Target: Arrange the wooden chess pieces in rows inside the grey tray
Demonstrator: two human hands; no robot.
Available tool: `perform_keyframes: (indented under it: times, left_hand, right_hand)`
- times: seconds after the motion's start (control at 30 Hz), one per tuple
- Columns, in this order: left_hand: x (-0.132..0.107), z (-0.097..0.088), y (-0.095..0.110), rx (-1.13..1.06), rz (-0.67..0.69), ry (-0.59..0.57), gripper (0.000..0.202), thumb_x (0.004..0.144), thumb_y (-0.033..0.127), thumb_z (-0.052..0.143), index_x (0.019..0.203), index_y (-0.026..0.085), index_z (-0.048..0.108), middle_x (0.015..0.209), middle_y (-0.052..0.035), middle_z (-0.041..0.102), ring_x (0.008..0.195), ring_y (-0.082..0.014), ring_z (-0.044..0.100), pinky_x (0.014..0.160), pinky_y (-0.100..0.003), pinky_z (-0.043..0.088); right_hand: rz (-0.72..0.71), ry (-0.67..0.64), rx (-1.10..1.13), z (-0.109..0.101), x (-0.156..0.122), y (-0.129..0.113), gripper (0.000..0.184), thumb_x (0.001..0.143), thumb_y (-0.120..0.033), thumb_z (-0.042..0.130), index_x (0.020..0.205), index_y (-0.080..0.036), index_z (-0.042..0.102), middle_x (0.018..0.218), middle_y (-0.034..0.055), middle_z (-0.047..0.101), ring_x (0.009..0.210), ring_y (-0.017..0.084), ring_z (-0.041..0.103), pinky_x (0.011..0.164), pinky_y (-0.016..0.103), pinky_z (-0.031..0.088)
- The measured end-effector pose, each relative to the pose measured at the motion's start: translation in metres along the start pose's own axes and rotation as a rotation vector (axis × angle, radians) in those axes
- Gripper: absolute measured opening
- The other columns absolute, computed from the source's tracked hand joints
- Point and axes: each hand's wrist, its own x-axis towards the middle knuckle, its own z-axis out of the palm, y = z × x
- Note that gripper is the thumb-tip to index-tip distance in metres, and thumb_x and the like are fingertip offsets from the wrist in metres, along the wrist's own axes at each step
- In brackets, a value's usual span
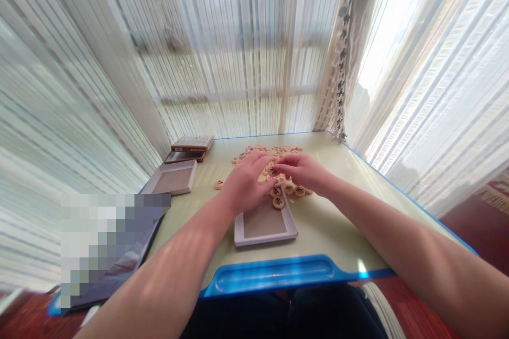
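Pale striped curtains (222,63) fill the upper frame, with strong light at upper right. Below them, a greenish tabletop (326,228) edged in blue, with a blue trough (274,274) moulded into the near edge.

You work at centre frame. Loose pile of round wooden discs (292,149) just beyond your hands, characters in red or black. A shallow white tray (265,240) sits nearer you, two black-marked discs (278,202) at its far end, most of its floor bare.

Your right hand (294,167): fingers drawn in, tips closed on the edge of a dark-marked disc (272,170), apparently a light pinch. Your left hand (250,177): palm down, loosely curved, thumb apart from fingers, beside that same disc; cannot tell what, if anything, lies under the palm.

Left of your hands, a stray disc (219,184); left of centre, a second tray (185,190) and brown boxes (194,143).

Risks, as judged: a fingertip-only hold could let the disc slip or flip. Your left wrist, low over the near tray, might nudge it. Your right forearm could sweep the discs by the rim (299,190) aside.
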Motion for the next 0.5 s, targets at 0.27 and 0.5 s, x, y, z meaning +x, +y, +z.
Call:
perform_keyframes:
  times: [0.27, 0.5]
  left_hand:
    - [-0.0023, -0.0008, -0.0089, 0.059, -0.096, -0.083, 0.025, 0.080, 0.029, 0.056, 0.101, 0.018, 0.064, 0.078, -0.0037, 0.066, 0.067, -0.0140, 0.058, 0.067, -0.028, 0.046]
    - [-0.0009, 0.0005, -0.0075, -0.006, -0.145, -0.056, 0.021, 0.079, 0.032, 0.058, 0.091, 0.017, 0.067, 0.071, -0.0018, 0.066, 0.060, -0.0117, 0.055, 0.061, -0.025, 0.044]
  right_hand:
    - [-0.015, 0.030, 0.093, 0.0030, 0.0016, 0.0032, 0.031, 0.070, -0.046, 0.061, 0.083, -0.018, 0.061, 0.063, -0.0021, 0.056, 0.049, 0.007, 0.044, 0.043, 0.020, 0.034]
    - [-0.142, -0.002, -0.100, -0.0032, -0.0003, 0.0023, 0.031, 0.073, -0.041, 0.059, 0.093, -0.018, 0.066, 0.078, 0.0035, 0.064, 0.065, 0.012, 0.055, 0.056, 0.024, 0.043]
